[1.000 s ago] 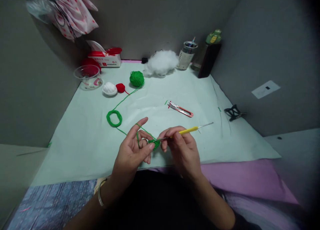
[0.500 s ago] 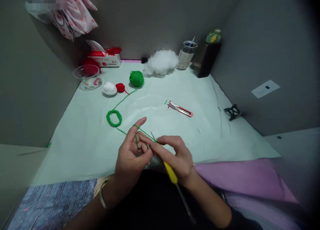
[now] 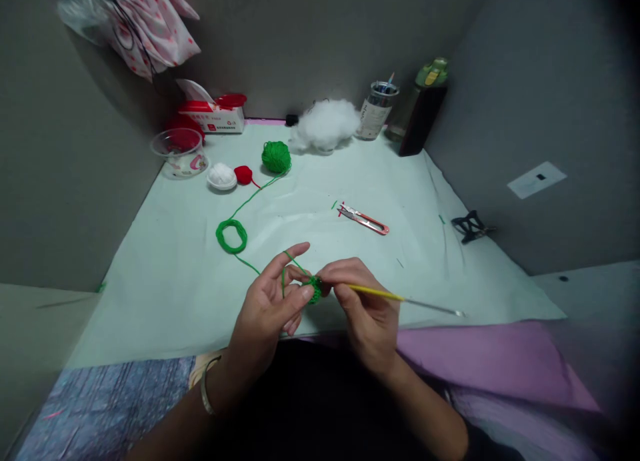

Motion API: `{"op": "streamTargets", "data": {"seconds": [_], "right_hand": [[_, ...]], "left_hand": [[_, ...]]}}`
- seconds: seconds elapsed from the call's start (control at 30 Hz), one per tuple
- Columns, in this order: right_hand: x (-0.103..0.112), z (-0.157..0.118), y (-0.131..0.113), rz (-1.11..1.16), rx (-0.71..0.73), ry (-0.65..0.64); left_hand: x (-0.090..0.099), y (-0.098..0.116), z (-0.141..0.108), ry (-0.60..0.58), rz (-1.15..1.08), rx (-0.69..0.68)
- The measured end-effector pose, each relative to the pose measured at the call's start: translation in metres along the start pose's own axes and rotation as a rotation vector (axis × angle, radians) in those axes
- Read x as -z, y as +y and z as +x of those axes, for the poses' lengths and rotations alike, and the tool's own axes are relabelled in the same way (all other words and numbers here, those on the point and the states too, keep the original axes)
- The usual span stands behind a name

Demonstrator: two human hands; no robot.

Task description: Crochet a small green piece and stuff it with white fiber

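Note:
Between thumb and fingers my left hand [image 3: 273,301] pinches a small green crochet piece [image 3: 314,290]; its index finger is raised with green yarn looped over it. My right hand [image 3: 367,307] grips a crochet hook [image 3: 377,292] with a yellow handle, its bare metal end pointing right. The hook's working tip is hidden at the crochet piece, where the fingers of both hands meet. From my left hand the yarn runs to a loose green coil [image 3: 231,237] on the table and on towards a green yarn ball [image 3: 277,157].
Thread snips [image 3: 365,219] lie mid-table beside yarn scraps. Behind are a white yarn ball [image 3: 221,176], a red ball [image 3: 243,175], white stuffing [image 3: 327,124], a plastic tub [image 3: 180,155], a jar [image 3: 376,114] and a bottle [image 3: 423,111]. A black clip [image 3: 470,227] lies right, near the partition.
My right hand has turned, swinging the hook's rear end from pointing down towards me to pointing right. The green crochet piece now shows between my hands.

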State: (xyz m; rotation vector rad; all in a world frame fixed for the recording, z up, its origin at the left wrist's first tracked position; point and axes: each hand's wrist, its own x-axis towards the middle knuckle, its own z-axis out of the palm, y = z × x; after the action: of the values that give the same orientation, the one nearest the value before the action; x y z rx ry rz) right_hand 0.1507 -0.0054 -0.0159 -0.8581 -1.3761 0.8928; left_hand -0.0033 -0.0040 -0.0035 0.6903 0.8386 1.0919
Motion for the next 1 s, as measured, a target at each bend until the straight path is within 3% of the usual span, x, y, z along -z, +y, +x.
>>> {"op": "streamTargets", "data": {"seconds": [0.1,0.17,0.33,0.47,0.6,0.7,0.83,0.93,1.0], "right_hand": [[0.003,-0.004,-0.004,-0.096,0.057,-0.061],[0.005,-0.004,-0.004,-0.03,0.019,-0.068],[0.005,0.003,0.002,0.375,-0.227,0.014],[0.008,0.013,-0.001,0.52,-0.395,0.055],[0.01,0.016,-0.004,0.612,-0.499,0.032],[0.007,0.01,-0.002,0.475,-0.364,0.017],[0.004,-0.004,0.005,-0.119,0.069,-0.029],[0.005,-0.01,0.008,-0.454,0.347,-0.035],[0.006,-0.008,0.008,-0.455,0.382,0.006]], "left_hand": [[0.001,0.002,0.0,0.007,-0.015,0.002],[0.002,0.005,0.001,-0.011,-0.025,0.039],[0.005,0.01,0.003,-0.127,-0.116,0.176],[0.008,0.012,0.003,-0.22,-0.213,0.264],[0.006,0.011,0.001,-0.219,-0.223,0.248],[0.001,0.005,0.0,-0.112,-0.093,0.113],[-0.006,-0.005,-0.002,0.074,0.066,-0.085],[-0.007,-0.007,-0.002,0.064,-0.005,-0.007],[-0.006,-0.004,0.001,0.009,-0.117,0.104]]}}
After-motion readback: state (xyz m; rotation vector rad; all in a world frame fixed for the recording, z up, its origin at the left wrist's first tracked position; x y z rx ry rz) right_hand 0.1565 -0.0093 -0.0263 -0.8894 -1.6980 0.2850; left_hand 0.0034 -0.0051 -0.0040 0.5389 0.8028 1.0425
